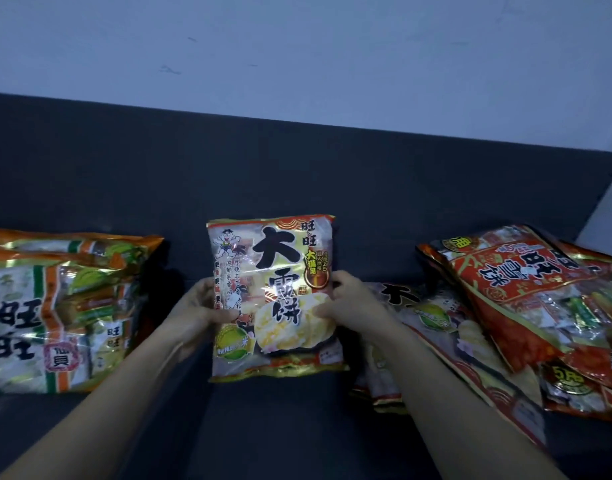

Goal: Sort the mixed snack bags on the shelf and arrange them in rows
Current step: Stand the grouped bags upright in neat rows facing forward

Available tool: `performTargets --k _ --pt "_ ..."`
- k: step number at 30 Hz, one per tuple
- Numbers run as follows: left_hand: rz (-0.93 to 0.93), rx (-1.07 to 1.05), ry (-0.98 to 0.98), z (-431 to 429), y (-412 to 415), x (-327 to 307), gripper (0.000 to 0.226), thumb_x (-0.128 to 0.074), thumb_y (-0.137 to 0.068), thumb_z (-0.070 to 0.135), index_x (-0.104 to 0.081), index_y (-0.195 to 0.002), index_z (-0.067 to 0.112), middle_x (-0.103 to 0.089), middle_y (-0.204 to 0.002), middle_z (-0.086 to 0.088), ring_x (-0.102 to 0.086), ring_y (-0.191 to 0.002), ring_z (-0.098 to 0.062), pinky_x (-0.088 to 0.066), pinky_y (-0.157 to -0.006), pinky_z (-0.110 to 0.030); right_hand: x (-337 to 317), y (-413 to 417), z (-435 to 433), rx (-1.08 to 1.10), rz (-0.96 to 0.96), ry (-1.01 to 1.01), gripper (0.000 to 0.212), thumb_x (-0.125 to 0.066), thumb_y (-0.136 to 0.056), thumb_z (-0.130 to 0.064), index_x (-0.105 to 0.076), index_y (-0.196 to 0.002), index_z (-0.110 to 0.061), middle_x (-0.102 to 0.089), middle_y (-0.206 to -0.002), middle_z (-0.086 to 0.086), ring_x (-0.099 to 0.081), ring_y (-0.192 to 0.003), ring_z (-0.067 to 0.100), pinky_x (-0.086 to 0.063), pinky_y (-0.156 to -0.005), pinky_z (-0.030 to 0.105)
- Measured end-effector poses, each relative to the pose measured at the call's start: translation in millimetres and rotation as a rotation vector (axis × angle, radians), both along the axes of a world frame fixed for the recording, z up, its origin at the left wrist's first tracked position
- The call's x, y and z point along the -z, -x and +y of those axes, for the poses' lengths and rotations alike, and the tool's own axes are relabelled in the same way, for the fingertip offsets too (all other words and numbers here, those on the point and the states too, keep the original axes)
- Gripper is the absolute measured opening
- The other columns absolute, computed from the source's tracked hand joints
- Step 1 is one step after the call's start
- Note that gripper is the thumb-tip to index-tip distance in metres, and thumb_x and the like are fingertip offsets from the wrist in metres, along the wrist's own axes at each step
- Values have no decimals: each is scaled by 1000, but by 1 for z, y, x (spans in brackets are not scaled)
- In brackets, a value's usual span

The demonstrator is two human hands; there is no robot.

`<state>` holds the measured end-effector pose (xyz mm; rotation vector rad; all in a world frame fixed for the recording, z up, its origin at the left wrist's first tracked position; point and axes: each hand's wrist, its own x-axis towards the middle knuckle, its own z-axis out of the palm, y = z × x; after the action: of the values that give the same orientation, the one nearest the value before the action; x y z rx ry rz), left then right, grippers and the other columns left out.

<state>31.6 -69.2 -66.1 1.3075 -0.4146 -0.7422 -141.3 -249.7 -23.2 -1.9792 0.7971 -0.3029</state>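
A gold and white rice cracker bag (275, 271) with large black characters stands face-up in the middle of the dark shelf (297, 174). My left hand (202, 310) grips its left edge and my right hand (346, 299) grips its right edge, thumbs on the front. To the left lie two green and orange senbei bags (55, 313), one overlapping the other. On the right sits a mixed heap: a red bag (519, 282) on top, and another gold and white bag (436, 327) partly under it.
A pale wall (297, 57) rises behind the shelf. A white panel (609, 209) closes the shelf's right end. More red bags (581, 386) lie at the far right front. Bare dark surface runs behind the bags and along the front.
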Motion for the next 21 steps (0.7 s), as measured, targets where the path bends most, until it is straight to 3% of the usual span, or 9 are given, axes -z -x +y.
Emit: performTargets --k 5,8,11,15,18,21 --pt "-279 -149 -119 -9 -17 7 64 -66 -73 -21 -46 -123 14 -63 -109 -1 -62 -98 -23 -55 -74 -39 19 -17 12 -20 -51 -14 38 -64 -87 -13 -51 -118 -29 -58 -97 -15 -59 -97 11 -51 -93 35" --pt "-442 -205 -261 -13 -26 15 63 -72 -75 -10 -45 -123 20 -64 -113 -1 -62 -103 -23 -53 -89 -48 30 -27 15 -59 -61 -12 60 -56 -90 -7 -39 -141 -33 -58 -103 -17 -57 -104 13 -49 -98 36" --pt "-576 -268 -320 -19 -30 16 62 -74 -76 -4 -44 -124 20 -66 -106 1 -64 -96 -21 -54 -88 -46 39 -37 13 -36 -89 18 71 -55 -89 -9 -27 -148 -38 -60 -120 -14 -57 -113 16 -50 -100 44" --pt "-675 -295 -419 -31 -33 17 60 -71 -81 1 -39 -130 14 -62 -106 -3 -60 -95 -23 -47 -80 -34 38 -43 13 -45 -20 78 75 -51 -93 -8 -15 -153 -34 -56 -129 -10 -55 -116 18 -46 -96 31" --pt "-698 -271 -551 -35 -35 18 51 -68 -85 8 -39 -127 11 -61 -112 -8 -59 -103 -28 -46 -80 -36 37 -49 10 -66 97 120 82 -47 -94 -8 3 -155 -30 -51 -139 0 -56 -113 24 -45 -89 30" --pt "-720 -296 -544 -37 -33 18 74 -73 -79 7 -29 -139 11 -52 -125 -13 -54 -114 -33 -47 -91 -44 34 -50 8 -76 138 120 84 -50 -93 -12 3 -155 -29 -48 -142 -1 -55 -116 24 -46 -97 34"
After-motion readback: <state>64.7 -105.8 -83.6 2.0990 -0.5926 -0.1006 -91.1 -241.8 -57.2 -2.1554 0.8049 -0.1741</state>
